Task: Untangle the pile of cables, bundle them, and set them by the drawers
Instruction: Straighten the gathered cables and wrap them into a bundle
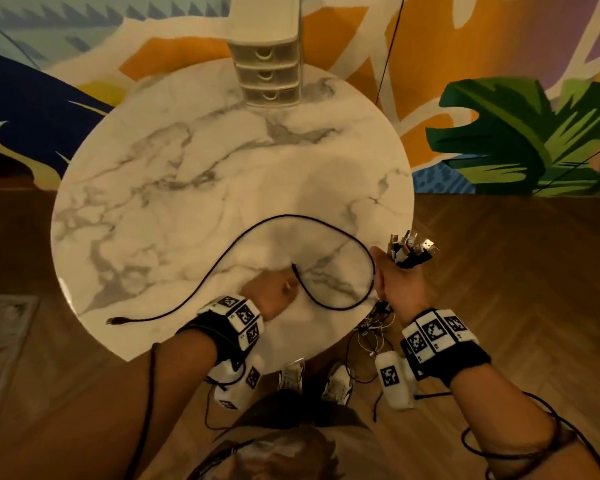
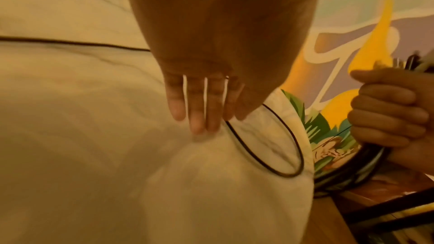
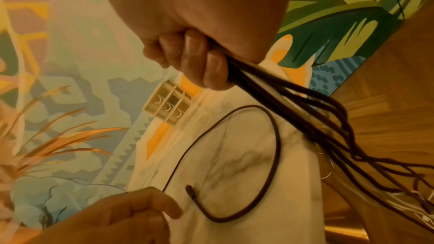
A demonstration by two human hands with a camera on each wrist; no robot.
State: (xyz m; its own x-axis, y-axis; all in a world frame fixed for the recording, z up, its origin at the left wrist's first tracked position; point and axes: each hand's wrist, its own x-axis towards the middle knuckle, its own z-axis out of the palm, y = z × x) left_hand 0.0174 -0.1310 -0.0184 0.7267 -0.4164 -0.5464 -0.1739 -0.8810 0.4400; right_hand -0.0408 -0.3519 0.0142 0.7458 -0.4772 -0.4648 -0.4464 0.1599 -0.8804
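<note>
I see one loose black cable (image 1: 257, 233) lying on the round marble desk (image 1: 153, 188), and its run is what my next move hangs on: it starts at a plug near the lower left edge of the desk in the head view, arcs up through the centre, curls down along the right edge and hooks back to a free end just beside my left hand (image 1: 274, 296). That hand sits low in the centre of the frame, fingers fairly straight and reaching down toward that end; whether they touch it I cannot tell. My right hand (image 1: 400, 282), at the desk's right edge, is clenched around the gathered bundle of cables (image 1: 409, 249), plugs sticking up above the fist and the tails hanging off the desk toward the floor. So the left hand is nearer the loose end. The drawers (image 1: 267, 74) stand at the top centre, well apart from both hands.
</note>
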